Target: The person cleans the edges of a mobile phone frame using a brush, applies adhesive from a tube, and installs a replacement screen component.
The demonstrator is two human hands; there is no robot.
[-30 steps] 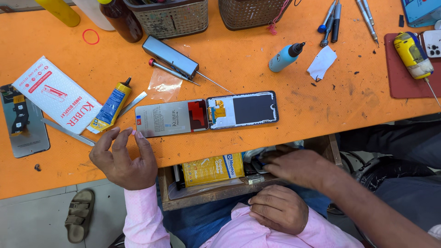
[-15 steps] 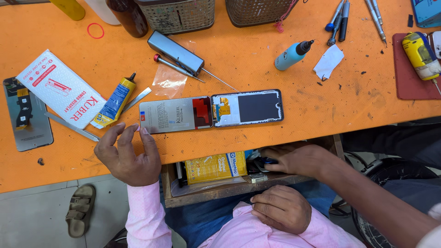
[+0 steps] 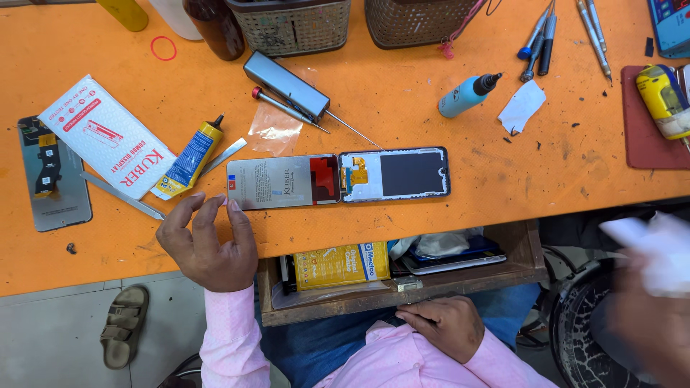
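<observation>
My left hand (image 3: 208,244) rests on the orange table (image 3: 431,223), fingers spread, fingertips touching the left end of a grey display panel (image 3: 273,183). That panel lies end to end with a dark phone screen frame (image 3: 402,174). My right hand (image 3: 438,327) lies on my lap against the front of an open wooden drawer (image 3: 338,305), fingers curled with nothing in them. The drawer holds a yellow box (image 3: 341,264) and a phone (image 3: 445,262). Another person's blurred hand (image 3: 640,309) at the right holds a white cloth (image 3: 647,248).
Left of my hand lie a yellow glue tube (image 3: 188,158), a white packet (image 3: 108,136), a metal strip (image 3: 122,195) and a phone part (image 3: 54,172). Farther back lie a screwdriver (image 3: 287,109), a grey case (image 3: 286,77), a blue bottle (image 3: 467,93), two baskets and several tools.
The other person's hand has left the drawer and moved off to the right with a white cloth. My left hand stayed by the panel's end; my right hand stayed on my lap.
</observation>
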